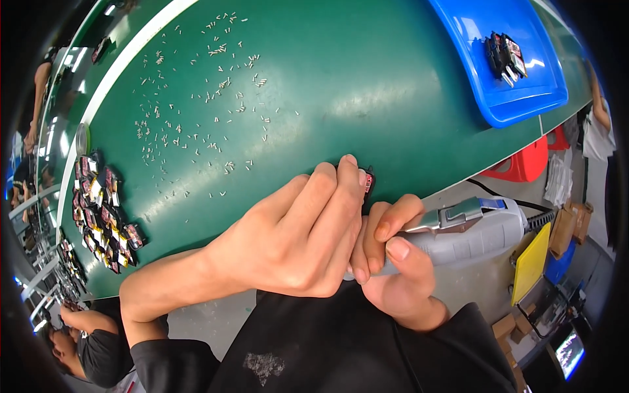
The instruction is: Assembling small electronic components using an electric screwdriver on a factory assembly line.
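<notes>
Left hand (298,232) pinches a small red-and-black part (368,181) tight at the green table (367,85) edge — right hand (396,262) grips a grey power screwdriver (468,230) beside it.

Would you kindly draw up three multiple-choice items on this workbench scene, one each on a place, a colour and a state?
1. Where does the blue plastic tray lie?
A. upper right of the green table mat
B. lower left
C. under the hands

2. What colour is the body of the power screwdriver?
A. red
B. grey
C. yellow

3. How is the right hand set?
A. open and flat
B. resting on the tray
C. closed around the screwdriver

Answers: 1 A, the tray sits at the mat's far right edge. 2 B, its casing is pale grey. 3 C, fingers wrap the tool, beside the left hand pinching a small black and red part.
</notes>
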The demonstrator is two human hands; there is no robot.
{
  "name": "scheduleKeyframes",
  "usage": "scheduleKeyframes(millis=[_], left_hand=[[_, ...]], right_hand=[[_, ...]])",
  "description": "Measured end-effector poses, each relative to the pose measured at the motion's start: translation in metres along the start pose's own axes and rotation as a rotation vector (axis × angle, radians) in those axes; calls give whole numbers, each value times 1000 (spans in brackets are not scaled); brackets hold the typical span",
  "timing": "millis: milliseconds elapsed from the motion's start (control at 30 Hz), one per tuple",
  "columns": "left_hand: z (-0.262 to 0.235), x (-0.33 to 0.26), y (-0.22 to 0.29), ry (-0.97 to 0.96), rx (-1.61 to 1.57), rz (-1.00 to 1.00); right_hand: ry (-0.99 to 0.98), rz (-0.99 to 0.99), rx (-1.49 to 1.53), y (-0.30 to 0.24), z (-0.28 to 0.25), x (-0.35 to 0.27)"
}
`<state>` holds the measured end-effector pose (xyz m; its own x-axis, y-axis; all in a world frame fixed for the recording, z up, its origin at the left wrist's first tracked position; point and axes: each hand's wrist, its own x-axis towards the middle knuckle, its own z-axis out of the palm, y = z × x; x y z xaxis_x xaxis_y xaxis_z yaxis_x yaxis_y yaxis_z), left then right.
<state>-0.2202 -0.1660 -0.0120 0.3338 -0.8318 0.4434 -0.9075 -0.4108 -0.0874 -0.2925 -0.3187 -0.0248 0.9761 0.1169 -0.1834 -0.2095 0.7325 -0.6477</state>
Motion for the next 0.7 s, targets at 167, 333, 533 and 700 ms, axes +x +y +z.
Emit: scheduleKeyframes(millis=[167, 333, 533, 700], left_hand=[[0, 3, 12, 31, -22, -70], [-7, 2, 7, -58, -116, -88], [-6, -4, 10, -111, -145, -94], [-2, -10, 10, -63, -5, -58]], right_hand=[[0, 5, 9, 0, -1, 0], [-30, 40, -7, -9, -4, 4], [-155, -172, -33, -73, 4, 21], [-209, -295, -137, -89, 4, 42]])
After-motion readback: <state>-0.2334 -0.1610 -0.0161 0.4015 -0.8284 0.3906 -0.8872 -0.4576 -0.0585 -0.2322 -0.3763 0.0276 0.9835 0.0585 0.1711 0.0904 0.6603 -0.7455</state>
